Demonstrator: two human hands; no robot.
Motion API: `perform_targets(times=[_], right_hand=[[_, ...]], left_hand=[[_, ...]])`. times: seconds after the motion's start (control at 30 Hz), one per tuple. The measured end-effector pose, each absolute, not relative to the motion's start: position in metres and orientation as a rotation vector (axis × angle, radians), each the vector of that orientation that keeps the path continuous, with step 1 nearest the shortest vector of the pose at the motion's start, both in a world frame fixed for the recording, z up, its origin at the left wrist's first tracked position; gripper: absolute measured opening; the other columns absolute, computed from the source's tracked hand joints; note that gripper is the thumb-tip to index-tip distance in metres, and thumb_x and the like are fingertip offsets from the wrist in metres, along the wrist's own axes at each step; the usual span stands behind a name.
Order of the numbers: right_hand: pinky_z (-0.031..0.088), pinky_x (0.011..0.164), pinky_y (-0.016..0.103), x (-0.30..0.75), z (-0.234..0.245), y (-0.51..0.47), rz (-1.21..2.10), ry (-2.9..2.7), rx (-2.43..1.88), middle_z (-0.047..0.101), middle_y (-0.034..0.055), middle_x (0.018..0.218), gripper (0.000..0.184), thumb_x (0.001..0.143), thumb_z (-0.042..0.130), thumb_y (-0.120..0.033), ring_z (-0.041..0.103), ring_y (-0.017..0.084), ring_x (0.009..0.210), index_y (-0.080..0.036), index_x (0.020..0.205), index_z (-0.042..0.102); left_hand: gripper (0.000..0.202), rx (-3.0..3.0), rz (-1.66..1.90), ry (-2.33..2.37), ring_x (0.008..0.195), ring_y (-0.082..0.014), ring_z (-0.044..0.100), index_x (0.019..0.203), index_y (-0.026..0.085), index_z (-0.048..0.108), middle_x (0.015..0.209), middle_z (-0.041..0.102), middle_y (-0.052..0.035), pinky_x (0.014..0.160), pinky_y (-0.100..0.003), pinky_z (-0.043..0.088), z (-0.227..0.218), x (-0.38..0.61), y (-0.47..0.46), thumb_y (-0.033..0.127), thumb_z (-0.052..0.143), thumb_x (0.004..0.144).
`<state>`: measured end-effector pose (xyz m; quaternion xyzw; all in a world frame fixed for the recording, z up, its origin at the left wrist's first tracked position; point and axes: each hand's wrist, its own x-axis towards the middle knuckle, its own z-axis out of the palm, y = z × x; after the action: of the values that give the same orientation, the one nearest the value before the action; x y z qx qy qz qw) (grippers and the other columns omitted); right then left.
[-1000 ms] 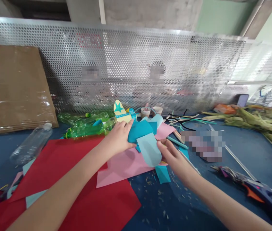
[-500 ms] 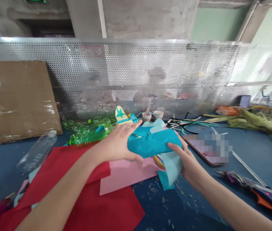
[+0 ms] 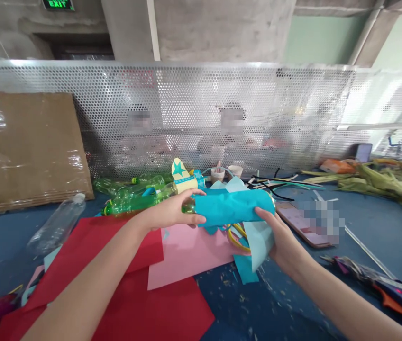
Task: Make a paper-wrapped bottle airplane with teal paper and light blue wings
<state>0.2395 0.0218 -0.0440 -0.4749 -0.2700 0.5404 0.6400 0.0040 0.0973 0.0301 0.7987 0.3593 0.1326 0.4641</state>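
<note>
A plastic bottle wrapped in bright blue sheet (image 3: 234, 207) lies level between my two hands, above the table. My left hand (image 3: 172, 211) is closed round its left end, where a bit of greenish plastic shows beside the fingers. On the other end, my right hand (image 3: 278, 231) grips with the thumb in front; its other fingers are mostly hidden behind. A pale blue sheet (image 3: 258, 244) hangs just under the right hand. Below the bottle are a yellow ring (image 3: 238, 238), perhaps a tape roll, and a pink sheet (image 3: 190, 260).
Red sheets (image 3: 144, 303) spread at front left. Green bottles (image 3: 130, 203) and a clear bottle (image 3: 59, 220) lie behind them, near cardboard (image 3: 26, 147). A phone (image 3: 304, 222), a glue gun (image 3: 382, 279) and corn husks (image 3: 382, 182) are rightward. A perforated metal screen (image 3: 187, 90) stands behind.
My left hand has shifted from a loose spread beside the blue-wrapped bottle to a closed grip on its left end. The bottle has turned more level. The camera view has tipped up slightly.
</note>
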Motion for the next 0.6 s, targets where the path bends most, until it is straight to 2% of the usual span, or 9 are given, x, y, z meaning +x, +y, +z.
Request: perform_targets(times=[0.07,0.17,0.3,0.5,0.6], right_hand=[[0.060,0.070,0.040,0.240,-0.043,0.022,1.223,-0.597,-1.069,0.072,0.0025,0.112,0.071,0.068,0.075,-0.041,0.071,0.029,0.091,-0.032,0.133,0.047],[0.060,0.071,0.038,0.239,-0.041,0.021,1.216,-0.600,-1.053,0.071,0.0025,0.114,0.070,0.068,0.076,-0.040,0.070,0.028,0.093,-0.031,0.131,0.049],[0.060,0.074,0.039,0.237,-0.038,0.019,1.244,-0.663,-1.000,0.069,0.0030,0.119,0.069,0.071,0.074,-0.046,0.068,0.028,0.100,-0.031,0.133,0.047],[0.057,0.082,0.035,0.234,-0.039,0.016,1.279,-0.761,-0.897,0.065,-0.0010,0.126,0.083,0.071,0.078,-0.042,0.064,0.024,0.110,-0.038,0.142,0.034],[0.056,0.085,0.034,0.234,-0.042,0.015,1.299,-0.799,-0.921,0.064,0.0002,0.128,0.089,0.071,0.079,-0.040,0.062,0.023,0.111,-0.038,0.144,0.029]], left_hand=[[0.071,1.988,0.349,0.910,0.091,-0.0227,0.066,0.136,0.024,0.034,0.128,0.051,-0.0134,0.083,-0.039,0.053,0.029,0.004,0.098,0.044,0.068,0.077],[0.068,2.020,0.336,0.916,0.097,-0.0239,0.064,0.134,0.023,0.034,0.124,0.054,-0.0126,0.084,-0.039,0.052,0.030,0.002,0.100,0.045,0.066,0.078],[0.067,2.087,0.307,0.901,0.107,-0.0278,0.061,0.135,0.026,0.033,0.132,0.051,-0.0135,0.082,-0.039,0.052,0.035,-0.003,0.102,0.045,0.064,0.078],[0.080,2.205,0.140,0.869,0.117,-0.0294,0.056,0.144,0.031,0.024,0.137,0.051,-0.0107,0.082,-0.035,0.052,0.038,-0.019,0.109,0.051,0.064,0.077],[0.092,2.252,-0.060,0.847,0.118,-0.0317,0.055,0.147,0.031,0.021,0.146,0.042,-0.0116,0.081,-0.032,0.052,0.033,-0.026,0.116,0.060,0.066,0.072]])
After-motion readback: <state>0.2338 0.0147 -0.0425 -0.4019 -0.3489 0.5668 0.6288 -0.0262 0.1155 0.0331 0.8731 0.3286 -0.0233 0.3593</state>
